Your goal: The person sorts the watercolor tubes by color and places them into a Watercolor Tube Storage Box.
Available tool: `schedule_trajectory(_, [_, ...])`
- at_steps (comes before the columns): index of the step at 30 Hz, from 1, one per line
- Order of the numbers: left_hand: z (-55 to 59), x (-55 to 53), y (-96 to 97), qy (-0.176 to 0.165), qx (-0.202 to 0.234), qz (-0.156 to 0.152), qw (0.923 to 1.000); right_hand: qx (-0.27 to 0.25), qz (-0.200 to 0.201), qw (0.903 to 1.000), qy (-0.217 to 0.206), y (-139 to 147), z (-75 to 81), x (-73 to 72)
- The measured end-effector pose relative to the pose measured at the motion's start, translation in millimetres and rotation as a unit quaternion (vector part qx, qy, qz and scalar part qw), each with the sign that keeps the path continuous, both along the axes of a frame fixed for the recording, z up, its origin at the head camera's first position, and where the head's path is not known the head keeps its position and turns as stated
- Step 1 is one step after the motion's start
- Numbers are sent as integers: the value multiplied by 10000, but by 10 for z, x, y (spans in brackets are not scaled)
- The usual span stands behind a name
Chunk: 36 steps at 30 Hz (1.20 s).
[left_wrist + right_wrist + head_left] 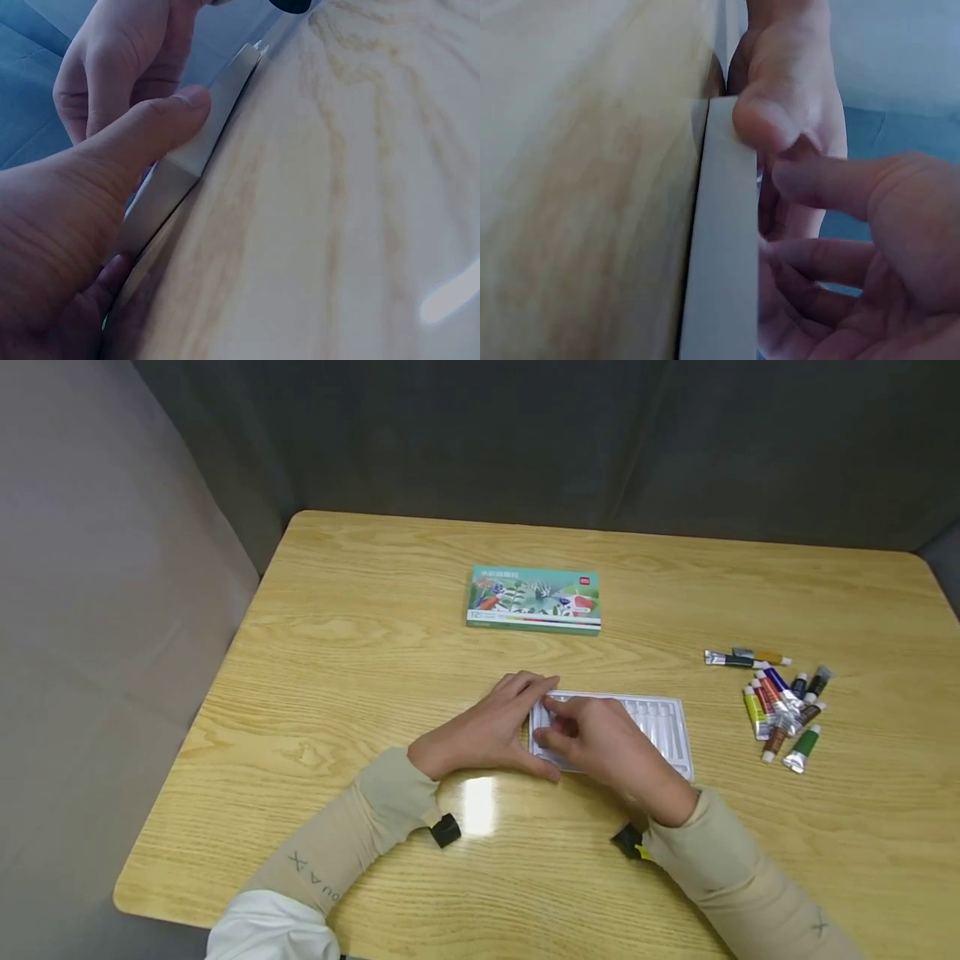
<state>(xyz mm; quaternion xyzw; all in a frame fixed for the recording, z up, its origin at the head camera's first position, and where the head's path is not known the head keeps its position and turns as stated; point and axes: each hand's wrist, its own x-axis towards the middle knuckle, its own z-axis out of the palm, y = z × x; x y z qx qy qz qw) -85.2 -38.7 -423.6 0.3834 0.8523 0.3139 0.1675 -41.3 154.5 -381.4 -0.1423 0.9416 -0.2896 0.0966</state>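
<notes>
A white plastic tray (pixel 663 735) with several long, narrow slots lies on the table in front of me. My left hand (pixel 495 727) holds its left end, with the thumb along the near edge and the fingers by the far corner. In the left wrist view the left thumb (pixel 169 116) rests against the tray's side wall (pixel 199 142). Bent fingers of my right hand (pixel 603 743) reach over the tray's left part, close to the left thumb. Whether anything is between those fingertips is hidden. The tray's outer wall (pixel 724 225) shows beside them in the right wrist view.
Several small paint tubes (pixel 806 743) in various colours lie in a loose pile right of the tray. A green printed paint box (pixel 534 600) lies flat beyond it. The wooden table (pixel 360 610) ends at a dark curtain (pixel 465 435).
</notes>
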Motion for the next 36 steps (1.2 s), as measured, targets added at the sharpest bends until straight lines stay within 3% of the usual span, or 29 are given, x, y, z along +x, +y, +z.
schedule_trajectory(4, [3,-1,-5,40,16,2,10000,163,64,9997,154,-15,20,20])
schedule_trajectory(17, [5,1,-3,23,-43,73,10000,215,34,9998,31,78,194,9])
schedule_trajectory(36, [-1,-11,10,119,-92,69,9999,561,-840,9947,-192,666,525,-142])
